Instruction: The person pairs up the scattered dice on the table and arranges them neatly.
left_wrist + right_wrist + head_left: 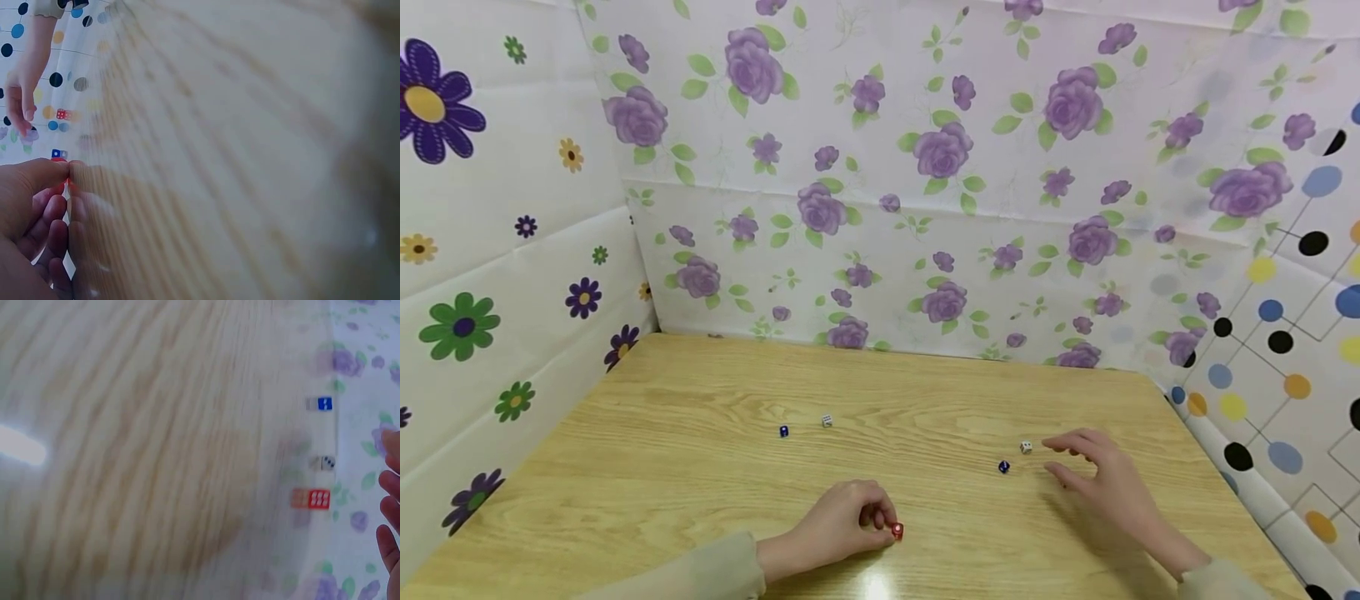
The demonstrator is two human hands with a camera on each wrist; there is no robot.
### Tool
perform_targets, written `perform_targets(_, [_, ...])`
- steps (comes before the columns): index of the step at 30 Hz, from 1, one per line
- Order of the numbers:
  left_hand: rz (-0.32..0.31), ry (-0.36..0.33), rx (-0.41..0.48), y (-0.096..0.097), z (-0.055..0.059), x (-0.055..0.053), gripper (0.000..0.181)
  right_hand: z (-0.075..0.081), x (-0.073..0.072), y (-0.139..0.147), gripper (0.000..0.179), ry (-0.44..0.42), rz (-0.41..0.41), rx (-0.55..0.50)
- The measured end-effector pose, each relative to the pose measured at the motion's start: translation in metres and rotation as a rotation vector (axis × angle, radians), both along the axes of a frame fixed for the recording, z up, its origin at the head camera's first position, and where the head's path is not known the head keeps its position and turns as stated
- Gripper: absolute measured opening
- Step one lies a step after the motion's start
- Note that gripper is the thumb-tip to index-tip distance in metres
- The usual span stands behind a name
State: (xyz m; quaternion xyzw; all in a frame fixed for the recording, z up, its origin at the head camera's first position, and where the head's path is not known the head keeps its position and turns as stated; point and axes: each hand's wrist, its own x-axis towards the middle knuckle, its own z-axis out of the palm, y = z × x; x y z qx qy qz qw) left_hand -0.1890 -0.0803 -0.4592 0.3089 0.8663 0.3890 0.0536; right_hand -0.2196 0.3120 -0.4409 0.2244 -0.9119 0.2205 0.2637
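Observation:
My left hand point(838, 525) pinches a red die point(898, 531) between thumb and index finger, low over the front middle of the table. In the left wrist view only slivers of that die show past the thumb. My right hand point(1101, 483) is held above the table on the right, thumb and index finger apart, with nothing between them. Just left of its fingertips lie a white die point(1026, 447) and a dark blue die point(1003, 467). A second red die point(319, 499) rests near the white one; in the head view the right hand mostly hides it.
Further back on the left, another blue die point(784, 431) and another white die point(827, 421) sit apart on the wooden table point(700, 383). Patterned sheets stand along the left side, the back point(887, 250) and the right side. The tabletop is glossy and reflects light.

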Motion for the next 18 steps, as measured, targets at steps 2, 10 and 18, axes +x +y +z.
perform_targets(2, [0.003, 0.007, -0.004, 0.000, -0.001, 0.000, 0.009, -0.003, -0.001, 0.008, 0.031, -0.018, -0.005, 0.005])
perform_targets(10, [0.007, 0.023, -0.018, 0.002, -0.001, 0.000, 0.009, -0.011, -0.002, 0.031, 0.026, -0.112, -0.021, 0.015])
perform_targets(18, [0.012, 0.024, -0.021, 0.001, -0.001, -0.001, 0.011, -0.017, -0.003, 0.043, 0.026, -0.261, -0.022, 0.025])
